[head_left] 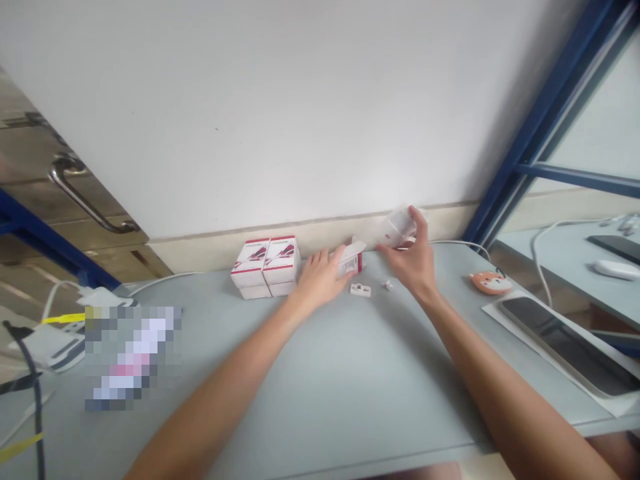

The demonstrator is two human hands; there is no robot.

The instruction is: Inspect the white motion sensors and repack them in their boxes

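Note:
My left hand (323, 277) is closed around a small red and white carton (351, 261) with its end flap raised. In my right hand (413, 257), between thumb and fingers, is a clear plastic bag (395, 228); what it contains is too blurred to name. On the desk between my hands lie a small white piece with dark parts (361, 290) and a tiny white piece (387, 285). Left of my left hand stands a bundle of red and white boxes (265, 265), tied with a band.
An orange animal-faced object (491, 283) and a dark phone-like slab (570, 343) on white paper lie at the right. Power strips (65, 347) and cables are at the left, near a pixelated patch. A white wall (300, 120) rises behind the desk (350, 387).

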